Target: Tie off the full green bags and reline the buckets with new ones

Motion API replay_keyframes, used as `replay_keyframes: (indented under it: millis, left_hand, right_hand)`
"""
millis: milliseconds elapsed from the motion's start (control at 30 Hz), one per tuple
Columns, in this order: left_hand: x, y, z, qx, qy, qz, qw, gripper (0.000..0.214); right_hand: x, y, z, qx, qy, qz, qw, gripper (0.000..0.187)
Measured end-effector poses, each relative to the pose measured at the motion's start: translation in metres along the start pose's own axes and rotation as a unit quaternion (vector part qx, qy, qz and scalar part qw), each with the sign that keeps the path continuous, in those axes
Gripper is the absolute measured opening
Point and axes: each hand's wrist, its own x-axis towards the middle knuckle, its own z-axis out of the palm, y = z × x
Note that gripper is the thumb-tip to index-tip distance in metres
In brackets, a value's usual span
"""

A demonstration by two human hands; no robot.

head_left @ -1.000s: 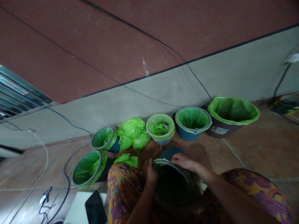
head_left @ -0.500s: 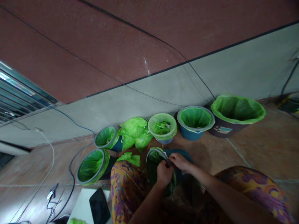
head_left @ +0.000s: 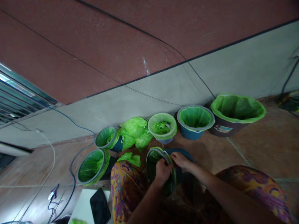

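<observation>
A blue trash bin [head_left: 186,153] lies tilted between my knees, its opening turned to the left. A green bag [head_left: 153,157] lines it, and a grey ring [head_left: 167,157] runs round the mouth. My left hand [head_left: 163,170] reaches inside the opening, fingers closed round the right side of the rim. Just outside that rim, my right hand [head_left: 179,160] is closed with its fingertips pinching at the bag's edge. The exact hold of the fingertips is too small to make out.
Along the wall stand a pale lined bin [head_left: 173,124], a blue lined bin [head_left: 191,134] and a large dark bin [head_left: 230,127]. Two tilted bins [head_left: 102,168] and green bags [head_left: 133,127] are on the left. A phone [head_left: 100,205] lies on a white surface; cables [head_left: 72,174] cross the floor.
My left hand has shifted slightly up and left along the rim. My right hand has moved a little right, and more of the ring and bag edge shows between the hands.
</observation>
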Motion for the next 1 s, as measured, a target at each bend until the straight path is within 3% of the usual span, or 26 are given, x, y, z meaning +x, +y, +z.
replay_keyframes:
  millis: [167, 367, 567, 767, 1000]
  left_hand:
    - [-0.005, 0.002, -0.002, -0.017, 0.006, 0.009, 1.000, 0.005]
    - [-0.003, 0.001, 0.010, -0.026, -0.001, -0.002, 1.000, 0.009]
    - [0.004, 0.000, 0.012, 0.014, 0.018, -0.021, 1.000, 0.012]
    - [0.004, 0.004, 0.011, 0.046, 0.019, -0.002, 0.999, 0.013]
    - [-0.014, 0.024, 0.032, 0.067, -0.029, 0.007, 0.997, 0.033]
  right_hand:
    - [0.001, 0.003, 0.003, -0.009, 0.001, -0.005, 1.000, 0.027]
    - [0.008, 0.009, 0.004, -0.088, 0.040, -0.040, 0.995, 0.022]
    - [0.007, 0.010, 0.001, -0.131, 0.017, -0.057, 0.990, 0.019]
    - [0.003, 0.002, -0.003, -0.126, 0.032, -0.056, 0.990, 0.024]
    - [-0.010, -0.008, -0.017, -0.142, 0.060, -0.042, 0.987, 0.042]
